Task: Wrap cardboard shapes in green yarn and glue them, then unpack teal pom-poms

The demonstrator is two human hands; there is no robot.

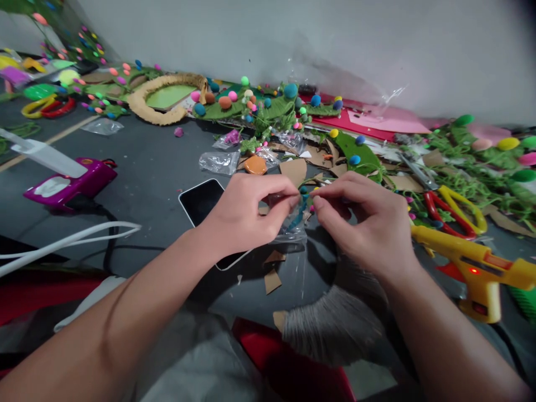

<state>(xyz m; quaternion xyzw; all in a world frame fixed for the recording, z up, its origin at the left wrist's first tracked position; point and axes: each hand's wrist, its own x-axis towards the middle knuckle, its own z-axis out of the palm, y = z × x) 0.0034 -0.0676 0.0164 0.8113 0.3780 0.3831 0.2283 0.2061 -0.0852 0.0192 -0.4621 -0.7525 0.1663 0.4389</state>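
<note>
In the head view my left hand (259, 206) pinches thumb and forefinger together above a phone (201, 202) lying on the table. Facing it, my right hand (368, 218) is also closed in a pinch, its fingertips a short gap from the left ones. A small teal piece (303, 191) shows at the left fingertips. What either pinch holds is too small to make out. Just below is a clear plastic bag (295, 234) with something teal at it. A ring wrapped in grey yarn (335, 324) lies under my right forearm, which partly covers it.
A yellow glue gun (473, 268) with a red light lies at right, beside red-and-yellow-handled scissors (450, 212). Cardboard scraps (273, 281), green leaves with coloured balls (268, 109) and a tan wrapped ring (140, 103) lie about. A purple power strip (71, 184) with cables is at left.
</note>
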